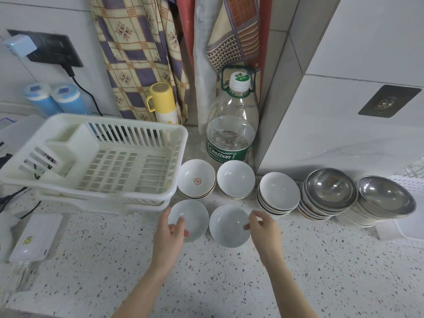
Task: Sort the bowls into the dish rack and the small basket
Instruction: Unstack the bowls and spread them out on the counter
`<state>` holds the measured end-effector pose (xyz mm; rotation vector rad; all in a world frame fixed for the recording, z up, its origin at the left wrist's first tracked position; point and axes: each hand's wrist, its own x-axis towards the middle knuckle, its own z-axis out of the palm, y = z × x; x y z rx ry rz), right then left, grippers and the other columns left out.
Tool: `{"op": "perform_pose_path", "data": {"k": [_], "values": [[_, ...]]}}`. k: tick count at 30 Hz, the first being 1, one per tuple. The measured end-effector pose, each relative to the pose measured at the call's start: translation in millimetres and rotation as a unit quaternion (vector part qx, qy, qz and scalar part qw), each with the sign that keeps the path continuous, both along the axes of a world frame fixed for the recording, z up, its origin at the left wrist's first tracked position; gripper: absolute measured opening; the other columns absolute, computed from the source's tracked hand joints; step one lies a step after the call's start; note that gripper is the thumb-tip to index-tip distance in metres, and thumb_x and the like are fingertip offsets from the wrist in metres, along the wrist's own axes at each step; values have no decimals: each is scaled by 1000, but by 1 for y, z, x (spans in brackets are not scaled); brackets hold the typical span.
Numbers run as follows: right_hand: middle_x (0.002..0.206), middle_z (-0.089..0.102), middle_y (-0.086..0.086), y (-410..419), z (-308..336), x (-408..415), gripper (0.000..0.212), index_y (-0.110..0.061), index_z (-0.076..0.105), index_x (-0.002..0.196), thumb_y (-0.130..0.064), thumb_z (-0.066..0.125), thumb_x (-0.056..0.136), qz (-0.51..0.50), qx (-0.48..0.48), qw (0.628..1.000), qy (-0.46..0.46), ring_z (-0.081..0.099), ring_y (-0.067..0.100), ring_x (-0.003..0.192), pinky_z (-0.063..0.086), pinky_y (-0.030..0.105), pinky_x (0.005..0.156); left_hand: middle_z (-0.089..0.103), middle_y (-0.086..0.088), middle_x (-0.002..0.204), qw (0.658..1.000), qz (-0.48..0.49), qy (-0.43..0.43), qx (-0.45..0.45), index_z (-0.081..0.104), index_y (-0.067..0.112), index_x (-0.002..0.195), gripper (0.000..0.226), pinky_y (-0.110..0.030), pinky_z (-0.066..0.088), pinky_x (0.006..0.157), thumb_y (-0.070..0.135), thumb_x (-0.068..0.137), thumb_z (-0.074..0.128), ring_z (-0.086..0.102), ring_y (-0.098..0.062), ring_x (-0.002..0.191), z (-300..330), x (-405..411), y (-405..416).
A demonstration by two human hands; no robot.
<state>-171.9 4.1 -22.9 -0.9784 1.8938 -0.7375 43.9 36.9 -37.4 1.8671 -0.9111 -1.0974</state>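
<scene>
Two single white bowls sit side by side on the speckled counter. My left hand (169,230) grips the left bowl (193,222) at its left rim, thumb inside. My right hand (263,228) pinches the right rim of the right bowl (229,227). Behind them stand a stack of white bowls with a red mark (196,179) and two plain white stacks (235,179) (278,191). To the right are two stacks topped by steel bowls (330,189) (387,196). The white dish rack (179,157) stands empty at the left. A white perforated basket (408,237) shows at the far right, partly hidden by the steel bowls.
A large water bottle (230,125) stands in the corner behind the bowls, with a yellow flask (163,102) beside the curtain. A white power bank (36,237) lies near the left edge, with cables beside the rack. A tiled wall juts out at the right.
</scene>
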Motion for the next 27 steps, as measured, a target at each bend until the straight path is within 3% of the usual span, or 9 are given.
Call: {"op": "perform_pose_path", "data": {"k": [7, 10, 12, 13, 15, 17, 21, 23, 27], "values": [[66, 71, -4, -64, 0, 19, 35, -8, 57, 96, -40, 44, 92, 17, 84, 996, -21, 46, 14, 55, 34, 25, 52, 75, -6, 81, 987, 65, 136, 64, 14, 28, 154, 73, -18, 30, 35, 32, 97, 59, 35, -6, 33, 0, -23, -69], [65, 71, -4, -77, -6, 26, 30, -12, 54, 93, -40, 45, 90, -2, 88, 996, -27, 50, 17, 63, 37, 27, 53, 74, -13, 101, 986, 72, 142, 53, 22, 30, 151, 64, -24, 39, 34, 29, 98, 57, 40, -3, 31, -2, -26, -85], [65, 70, -4, -81, -10, 29, 28, -11, 54, 101, -36, 47, 91, -20, 93, 995, -23, 53, 18, 69, 38, 27, 54, 69, -18, 115, 989, 71, 124, 31, 30, 28, 145, 52, -49, 57, 60, 23, 99, 53, 54, -1, 38, -3, -28, -91], [65, 70, -3, -81, -12, 30, 27, -9, 54, 103, -32, 47, 92, -28, 94, 995, -17, 53, 18, 68, 38, 27, 56, 69, -18, 116, 991, 70, 112, 21, 34, 28, 141, 46, -59, 54, 77, 17, 99, 51, 61, -3, 44, -3, -28, -93], [67, 70, -2, -83, -16, 30, 23, -7, 56, 105, -23, 46, 91, -44, 92, 995, -7, 52, 15, 64, 39, 27, 59, 69, -15, 112, 992, 74, 99, 6, 41, 32, 126, 39, -63, 49, 88, 7, 97, 47, 67, -4, 51, -5, -28, -95], [66, 70, -3, -84, -18, 31, 21, -8, 56, 104, -16, 44, 89, -62, 87, 994, -7, 52, 13, 62, 37, 26, 56, 70, -11, 107, 992, 83, 97, 0, 43, 36, 117, 41, -60, 51, 84, 2, 94, 45, 69, -5, 54, -7, -27, -96], [69, 72, -2, -87, -14, 34, 24, -11, 54, 104, -9, 41, 84, -87, 59, 994, 0, 56, 14, 70, 40, 27, 59, 70, 1, 98, 988, 97, 116, -12, 48, 39, 112, 42, -32, 44, 68, 2, 92, 45, 70, -5, 57, -11, -26, -96], [69, 72, 0, -87, -12, 37, 24, -11, 52, 105, -8, 41, 84, -96, 45, 994, -1, 59, 17, 75, 43, 29, 64, 70, 3, 90, 986, 100, 130, -10, 51, 43, 103, 43, -28, 43, 59, 2, 93, 45, 69, -4, 57, -12, -25, -96], [67, 71, 1, -86, -6, 43, 19, -10, 51, 101, -9, 40, 86, -103, 19, 994, 3, 58, 16, 75, 47, 34, 72, 71, 18, 67, 982, 102, 157, -5, 50, 50, 92, 48, -30, 45, 62, 3, 94, 44, 67, -3, 59, -12, -24, -93]]}}
